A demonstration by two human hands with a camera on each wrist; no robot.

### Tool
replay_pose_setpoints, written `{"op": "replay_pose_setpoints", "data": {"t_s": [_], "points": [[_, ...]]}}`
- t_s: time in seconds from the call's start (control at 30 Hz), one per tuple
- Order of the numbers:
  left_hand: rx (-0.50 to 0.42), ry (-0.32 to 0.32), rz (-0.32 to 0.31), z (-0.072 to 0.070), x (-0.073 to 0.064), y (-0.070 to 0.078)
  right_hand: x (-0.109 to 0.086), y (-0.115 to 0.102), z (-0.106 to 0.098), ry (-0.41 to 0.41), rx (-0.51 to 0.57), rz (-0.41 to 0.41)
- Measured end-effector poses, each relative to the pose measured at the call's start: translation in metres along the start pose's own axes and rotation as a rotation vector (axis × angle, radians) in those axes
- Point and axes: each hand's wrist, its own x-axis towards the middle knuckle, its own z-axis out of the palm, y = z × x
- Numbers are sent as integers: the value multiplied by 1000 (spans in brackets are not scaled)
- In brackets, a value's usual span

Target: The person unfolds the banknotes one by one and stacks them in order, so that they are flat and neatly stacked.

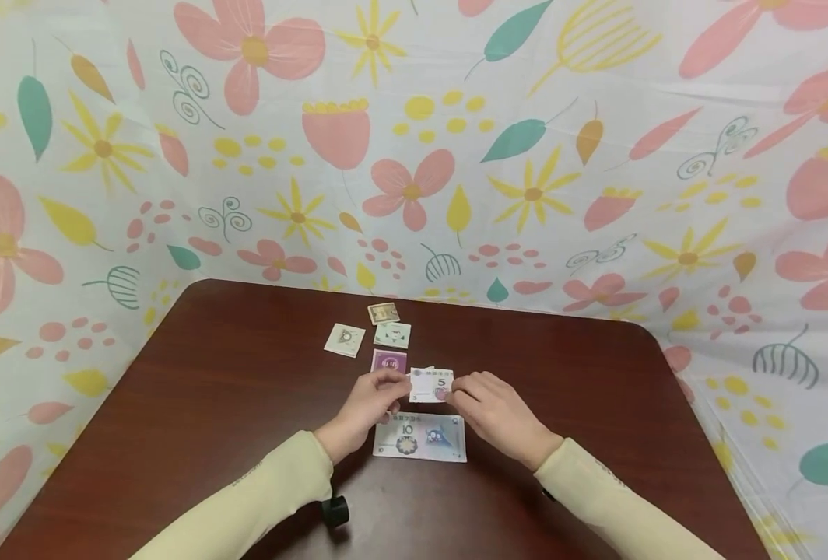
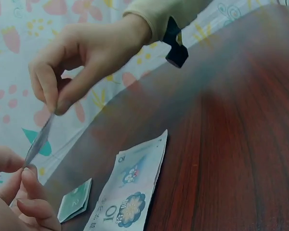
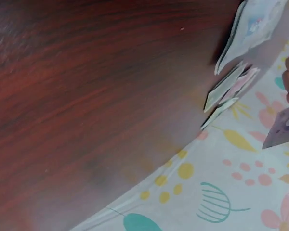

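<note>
A play-money note marked 5 (image 1: 430, 386) is held up between the two hands. My left hand (image 1: 366, 406) pinches its left edge, and my right hand (image 1: 496, 414) grips the right edge. In the left wrist view the note (image 2: 38, 140) appears nearly edge-on, between the left fingers at lower left and the right hand (image 2: 86, 57) above. Below the hands, a larger note marked 10 (image 1: 419, 437) lies flat on the table, seemingly on others. The right wrist view catches only part of the raised note (image 3: 284, 127) at its right edge.
Beyond the hands lie a purple folded note (image 1: 389, 361), a pale green one (image 1: 391, 335), a brownish one (image 1: 384, 313) and a cream one (image 1: 345, 340). The dark wooden table (image 1: 561, 358) meets a flower-printed cloth (image 1: 414, 117) at the back and sides.
</note>
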Motion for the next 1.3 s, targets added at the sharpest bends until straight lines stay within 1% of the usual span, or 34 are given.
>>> {"op": "replay_pose_setpoints", "data": {"t_s": [0.07,0.17,0.3,0.5,0.63,0.73,0.8,0.87,1.0,1.1,1.17,1.23,1.3], "points": [[-10,-6,4,-1,-2,1,0,-1,1,-22,-7,-4],[6,-13,30,-1,-4,1,1,-3,1,-30,-20,2],[29,-4,58,-1,-6,2,2,-5,2,-30,-32,9],[18,23,76,-3,-4,-1,3,-6,6,-43,-32,15],[1,43,89,-4,-2,-4,1,-3,7,-58,-56,18],[16,70,102,-6,-3,-4,-1,1,7,-75,-53,44],[36,89,115,-6,-3,-4,-2,4,6,-62,-11,95],[61,101,129,-7,-4,-4,-1,8,5,-35,71,185],[103,100,153,-7,-5,-5,4,12,4,16,318,414],[115,87,162,-7,-5,-6,10,13,5,-1,507,556],[123,78,169,-7,-5,-7,13,12,7,-29,594,617],[122,70,176,-8,-5,-8,16,10,8,-49,634,655],[130,68,187,-8,-5,-8,19,8,9,-53,650,673]]}}
